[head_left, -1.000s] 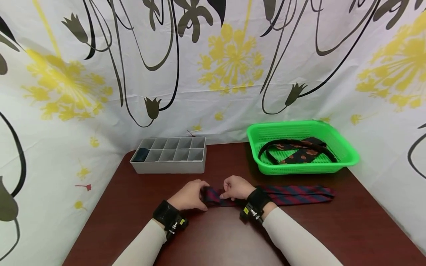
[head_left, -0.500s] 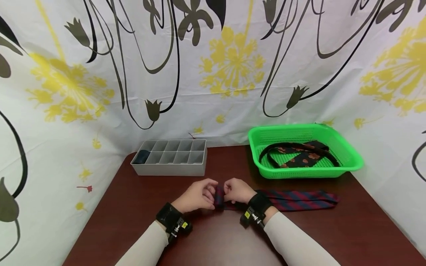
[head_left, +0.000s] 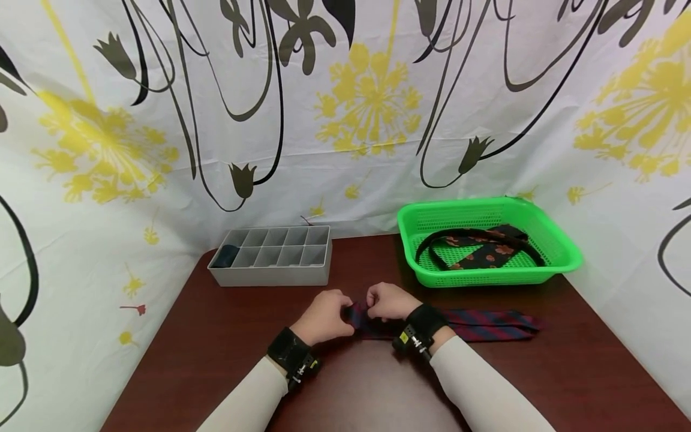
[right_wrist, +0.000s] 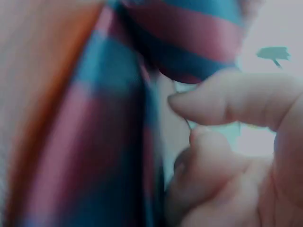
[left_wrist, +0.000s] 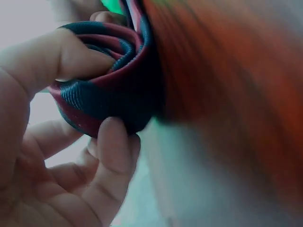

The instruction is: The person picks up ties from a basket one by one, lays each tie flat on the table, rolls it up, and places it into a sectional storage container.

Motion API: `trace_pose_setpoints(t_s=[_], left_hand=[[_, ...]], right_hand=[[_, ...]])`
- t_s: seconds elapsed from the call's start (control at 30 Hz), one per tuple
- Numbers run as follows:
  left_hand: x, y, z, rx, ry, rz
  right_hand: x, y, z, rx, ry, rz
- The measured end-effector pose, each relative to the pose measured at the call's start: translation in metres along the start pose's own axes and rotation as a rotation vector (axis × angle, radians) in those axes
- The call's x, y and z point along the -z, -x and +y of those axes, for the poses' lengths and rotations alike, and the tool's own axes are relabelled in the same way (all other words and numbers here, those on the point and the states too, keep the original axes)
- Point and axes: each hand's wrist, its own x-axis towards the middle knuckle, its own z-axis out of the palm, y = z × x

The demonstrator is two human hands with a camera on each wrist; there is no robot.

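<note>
- Backdrop: white cloth w/ yellow & dk floral print; dk red-brown table below. Clock = head view, centred on roll.
- Striped tie (red/navy) on table: part wound into roll betw hands, tail flat twd 3 o'clock.
- L hand, 9 o'clock: pinching roll, thumb at coil's end face, fingertip on outer wrap.
- R hand, betw 2 & 3 o'clock: fingers curled in right by roll; can't tell if they grip any cloth.
- Risk 1: thumb sits in open coil, so too much push prob telescopes inner turns sideways.
- Risk 2: L pinch looks like main hold; if it eases, turns likely spring loose.
- Risk 3: tail layers look not quite stacked, edges uneven; roll could go conical or skewed.
- Risk 4: R wrist cam close to the tail, might snag/drag it & pull alignment off.
- Around: grey organizer at 10 o'clock, dk rolled item in front-left slot; green basket at 2 o'clock, w/ floral tie + dk curved strip.
- Labels: no brand or legible txt on tie, organizer or basket. Yellow sticker on R wrist cam, similar on L wrist cam; any marks too small to read.
</note>
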Motion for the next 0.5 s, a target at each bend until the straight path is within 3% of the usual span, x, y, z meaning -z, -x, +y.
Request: trace_pose_setpoints(t_s=[0.1,0.2,0.33,0.5], left_hand=[[0.005,0.005,0.006,0.045,-0.085,-0.012],[0.006,0.006,0.01,0.049,-0.097,-0.024],[0.004,0.004,0.002,0.004,-0.034,-0.063],[0.002,0.002,-0.014,0.005,0.06,-0.113]], right_hand=[[0.006,0.001,0.0,-0.003,-0.159,-0.079],[0.005,0.001,-0.002,-0.008,-0.247,-0.132],[0.0,0.0,-0.002,-0.007,-0.198,-0.096],[-0.001,-0.001,0.001,-0.003,-0.141,-0.044]])
